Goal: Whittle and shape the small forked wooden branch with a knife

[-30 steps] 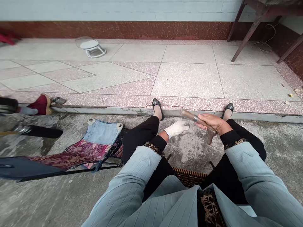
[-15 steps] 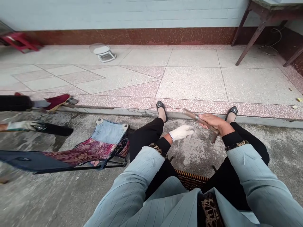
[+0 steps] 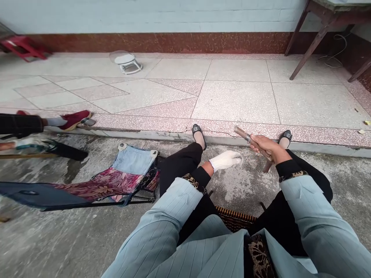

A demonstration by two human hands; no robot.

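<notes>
My left hand, in a white knit glove, is low over the concrete between my knees. Its fingers are curled and pressed together; whatever they may hold is too small to make out. My bare right hand is wrapped around a brown stick-like tool with wire wound about its shaft. One end points up and left toward the step, while a flat brown part hangs below the hand. The tool and my left hand are apart.
A folding lounge chair with patterned cloth stands at my left. Beyond it a co-worker's gloved hand grips a dark object. The tiled step's edge runs ahead, with a small white stool and wooden table above.
My right hand has moved slightly right with the tool, drawing its upper end away from my left hand. My left hand has shifted slightly right. The co-worker's gloved hand has also moved.
</notes>
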